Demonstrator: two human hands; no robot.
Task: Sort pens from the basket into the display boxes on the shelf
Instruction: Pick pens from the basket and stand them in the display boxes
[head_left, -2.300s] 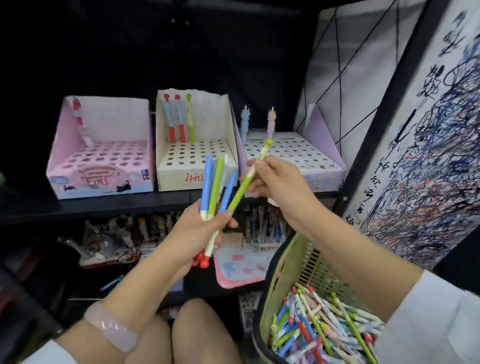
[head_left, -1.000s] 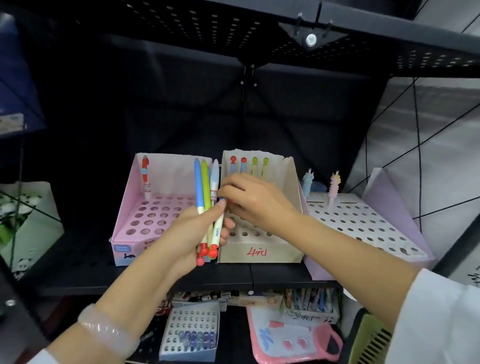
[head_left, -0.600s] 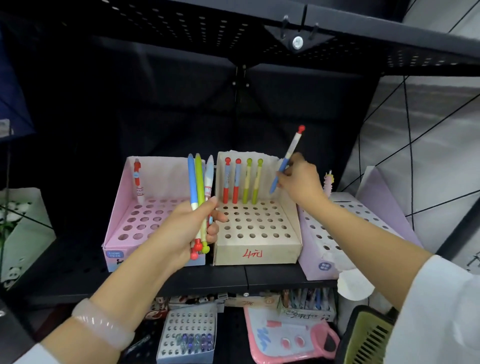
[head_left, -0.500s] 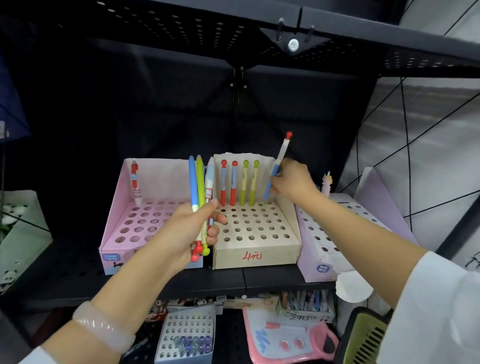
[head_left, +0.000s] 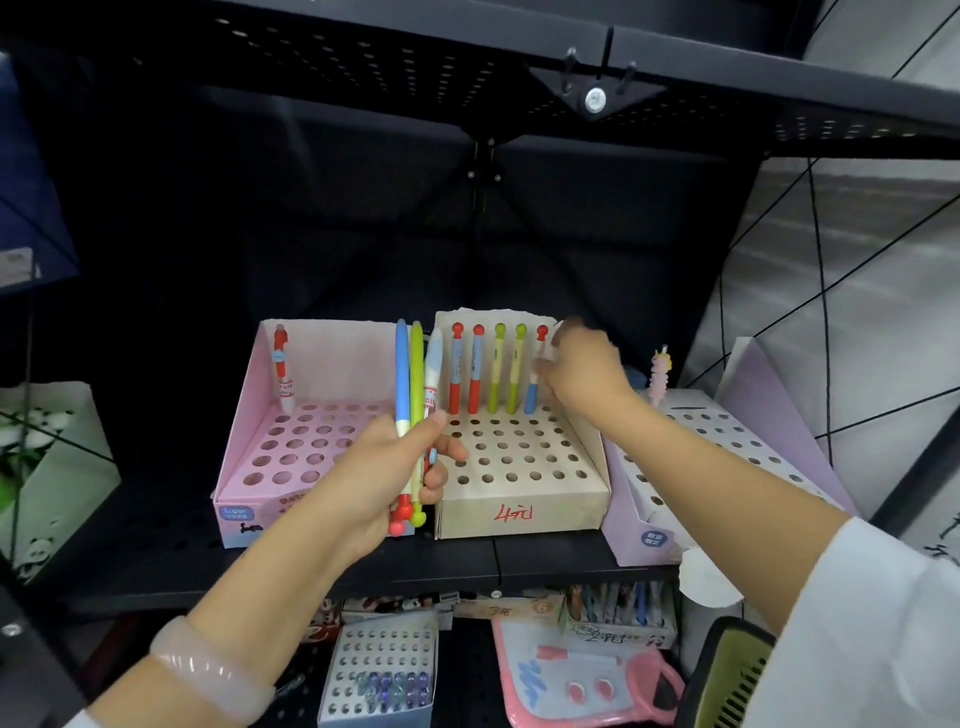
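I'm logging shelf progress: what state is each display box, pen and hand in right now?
Beige cardboard display box: five pens standing in back row.
Blue-and-white pen with red cap: upright in hole, right hand on it.
Pink display box: one pen standing.
Lilac display box: one pink pen visible.
Left hand: grips three pens.
Right hand: at fifth pen.

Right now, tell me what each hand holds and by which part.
The left hand grips three pens by their lower halves. The right hand pinches the blue pen near its top, standing in the beige box.
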